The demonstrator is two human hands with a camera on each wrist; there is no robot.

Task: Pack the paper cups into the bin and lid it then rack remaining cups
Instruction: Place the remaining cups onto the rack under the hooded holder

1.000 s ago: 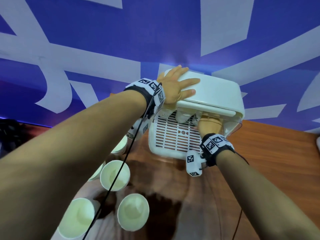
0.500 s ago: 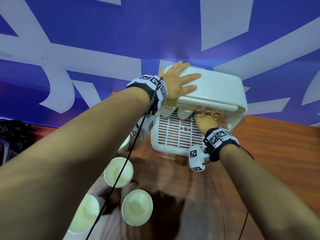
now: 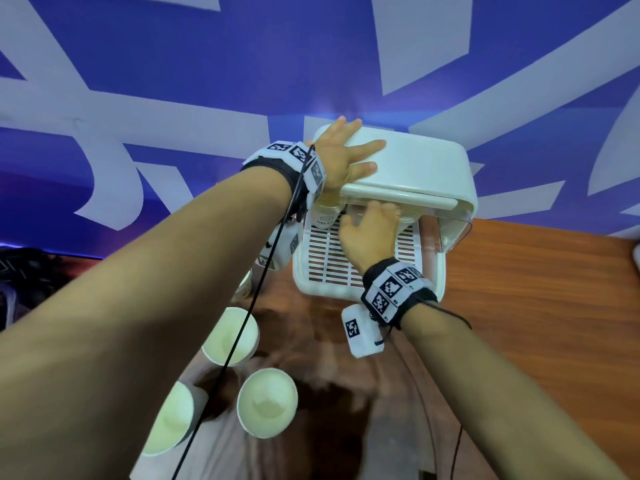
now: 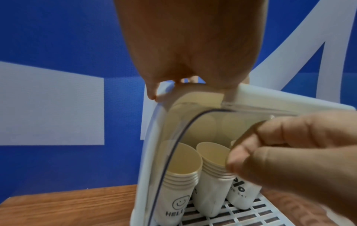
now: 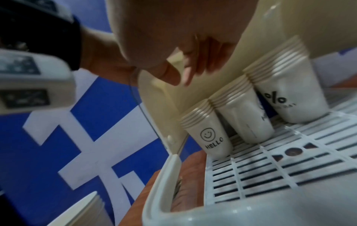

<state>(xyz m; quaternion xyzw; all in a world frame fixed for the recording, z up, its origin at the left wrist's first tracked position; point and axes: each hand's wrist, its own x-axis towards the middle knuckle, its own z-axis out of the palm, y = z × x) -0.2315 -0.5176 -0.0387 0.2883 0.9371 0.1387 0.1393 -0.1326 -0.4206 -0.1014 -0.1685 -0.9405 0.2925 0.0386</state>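
Left hand (image 3: 341, 157) lying flat on raised lid (image 3: 412, 168), fingers spread, palm pressing top. Right hand (image 3: 369, 233) reaching under lid edge over slatted bin (image 3: 433, 271) floor, fingers loosely curled at rim of middle cup stack (image 4: 211, 180); grasp on it cannot be told. 3 cup stacks standing in row at bin's back, leftmost (image 5: 207, 134) printed HELLO. Bin sitting on desk (image 3: 536, 306). 3 loose cups (image 3: 266, 398) standing upright on desk near left forearm.
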